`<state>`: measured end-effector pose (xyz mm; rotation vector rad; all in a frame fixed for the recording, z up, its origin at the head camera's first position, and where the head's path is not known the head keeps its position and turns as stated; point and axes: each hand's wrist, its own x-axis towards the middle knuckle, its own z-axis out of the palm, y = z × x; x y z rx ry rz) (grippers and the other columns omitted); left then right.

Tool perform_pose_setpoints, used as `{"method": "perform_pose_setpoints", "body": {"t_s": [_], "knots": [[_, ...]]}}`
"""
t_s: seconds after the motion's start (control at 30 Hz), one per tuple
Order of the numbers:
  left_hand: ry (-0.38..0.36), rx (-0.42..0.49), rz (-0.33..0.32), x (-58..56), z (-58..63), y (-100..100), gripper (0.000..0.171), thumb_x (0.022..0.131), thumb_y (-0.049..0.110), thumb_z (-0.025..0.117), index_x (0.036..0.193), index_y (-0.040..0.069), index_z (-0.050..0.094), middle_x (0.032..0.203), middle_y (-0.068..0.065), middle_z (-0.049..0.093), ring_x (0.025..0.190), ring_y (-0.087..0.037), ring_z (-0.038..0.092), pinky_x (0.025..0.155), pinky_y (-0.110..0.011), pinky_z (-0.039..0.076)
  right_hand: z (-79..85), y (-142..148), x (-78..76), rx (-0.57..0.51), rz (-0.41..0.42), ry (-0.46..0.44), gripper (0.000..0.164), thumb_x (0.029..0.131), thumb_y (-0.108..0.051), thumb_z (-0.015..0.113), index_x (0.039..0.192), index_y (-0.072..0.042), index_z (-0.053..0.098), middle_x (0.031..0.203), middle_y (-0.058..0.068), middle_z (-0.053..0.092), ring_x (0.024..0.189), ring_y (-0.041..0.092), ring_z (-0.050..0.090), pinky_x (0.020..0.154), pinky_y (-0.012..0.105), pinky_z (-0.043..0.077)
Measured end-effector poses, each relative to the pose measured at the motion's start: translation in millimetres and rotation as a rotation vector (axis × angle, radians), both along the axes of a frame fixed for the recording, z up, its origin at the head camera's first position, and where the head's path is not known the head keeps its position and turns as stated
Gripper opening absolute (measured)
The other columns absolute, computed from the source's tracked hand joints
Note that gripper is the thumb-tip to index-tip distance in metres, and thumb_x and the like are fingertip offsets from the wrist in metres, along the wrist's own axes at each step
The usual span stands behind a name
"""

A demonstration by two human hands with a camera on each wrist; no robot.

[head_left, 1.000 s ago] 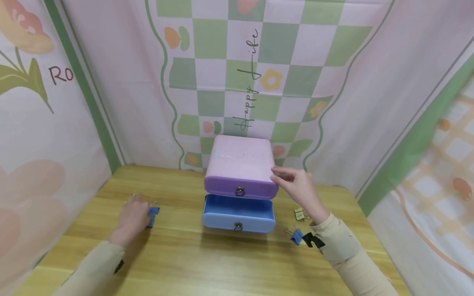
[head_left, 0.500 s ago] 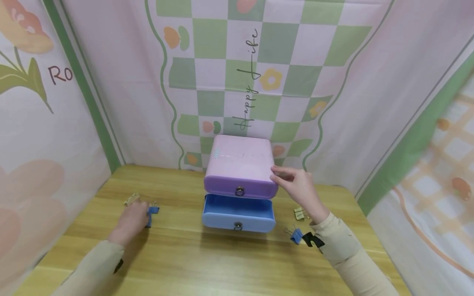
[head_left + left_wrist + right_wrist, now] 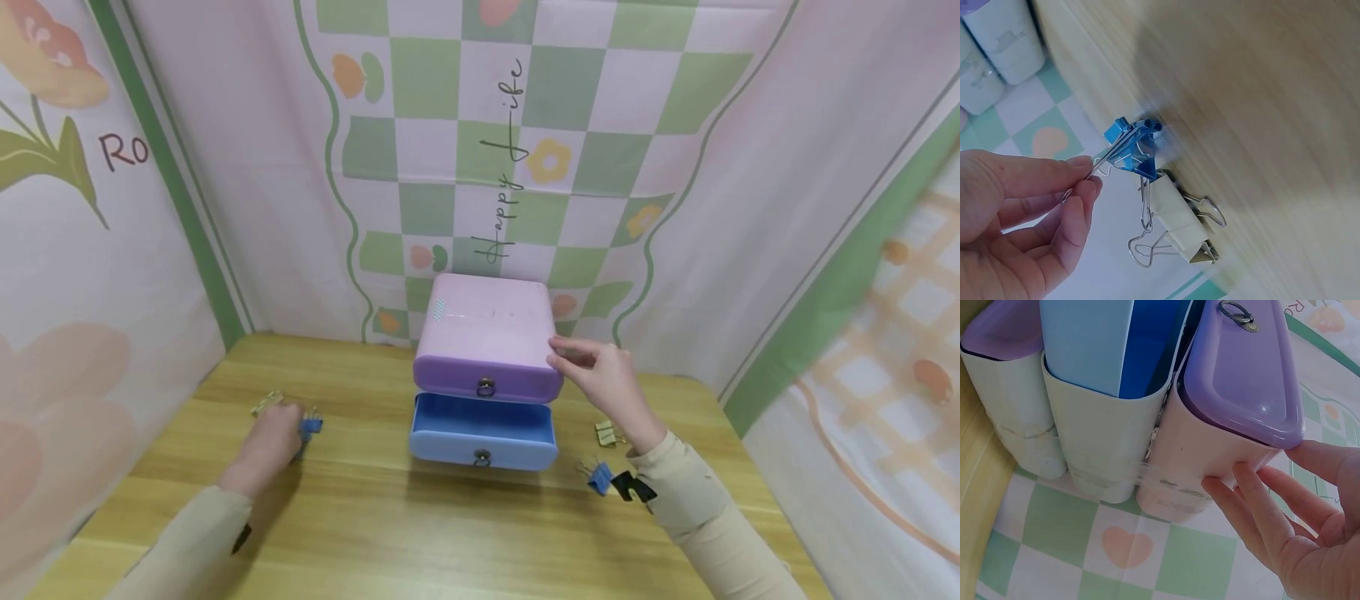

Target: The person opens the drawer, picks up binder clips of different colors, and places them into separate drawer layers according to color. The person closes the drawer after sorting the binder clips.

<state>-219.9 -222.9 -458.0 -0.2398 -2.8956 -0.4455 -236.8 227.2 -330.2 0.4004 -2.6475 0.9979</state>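
Observation:
My left hand point(image 3: 264, 442) is at the left of the table, pinching the wire handle of a blue binder clip point(image 3: 1137, 147) between thumb and fingertips. A second blue binder clip point(image 3: 311, 425) lies close by; the blue clips overlap in the left wrist view. A pale yellow binder clip point(image 3: 1177, 215) is beside them. My right hand point(image 3: 606, 385) touches the right side of the pink top point(image 3: 487, 321) of a small drawer unit, with fingers nearly straight and the thumb at the purple drawer's point(image 3: 1241, 375) corner. Below, the blue drawer point(image 3: 480, 447) is pulled out.
On the right of the wooden table point(image 3: 360, 533) are another yellow binder clip point(image 3: 607, 433), another blue one point(image 3: 601, 478) and a black one point(image 3: 634, 487), partly near the right sleeve. The right wrist view shows a further purple drawer point(image 3: 1007, 328). Printed curtains surround the table.
My left hand has drawn back slightly from the yellow clip, uncovering it, and its fingers have closed in on a blue clip. My right hand and the drawers have stayed in place.

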Motion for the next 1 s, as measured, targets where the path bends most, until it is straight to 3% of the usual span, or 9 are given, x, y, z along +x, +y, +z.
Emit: {"method": "perform_pose_setpoints", "body": {"t_s": [0.33, 0.63, 1.0], "knots": [[0.129, 0.081, 0.028, 2.9, 5.1, 2.3, 0.017, 0.074, -0.014, 0.058, 0.064, 0.000, 0.061, 0.063, -0.013, 0.062, 0.057, -0.024, 0.056, 0.051, -0.037, 0.050, -1.0, -0.6, 0.7, -0.002, -0.001, -0.003, 0.038, 0.087, -0.038, 0.067, 0.117, -0.016, 0.068, 0.117, 0.003, 0.069, 0.091, 0.023, 0.070, 0.074, 0.039, 0.059], [0.176, 0.138, -0.006, 4.9, 9.9, 5.0, 0.014, 0.079, -0.012, 0.058, 0.073, -0.002, 0.065, 0.070, -0.013, 0.063, 0.063, -0.023, 0.058, 0.055, -0.037, 0.052, -1.2, -0.2, 0.3, -0.009, -0.002, -0.010, 0.038, 0.087, -0.039, 0.067, 0.118, -0.017, 0.068, 0.116, 0.003, 0.069, 0.088, 0.022, 0.070, 0.073, 0.038, 0.059], [0.377, 0.113, -0.052, 10.8, 26.9, 20.1, 0.012, 0.079, -0.008, 0.065, 0.071, 0.001, 0.067, 0.065, -0.006, 0.058, 0.056, -0.015, 0.053, 0.049, -0.029, 0.049, -0.4, -0.4, 0.1, 0.003, -0.005, -0.006, 0.038, 0.087, -0.039, 0.067, 0.118, -0.017, 0.068, 0.114, 0.003, 0.070, 0.087, 0.022, 0.070, 0.071, 0.036, 0.059]]}}
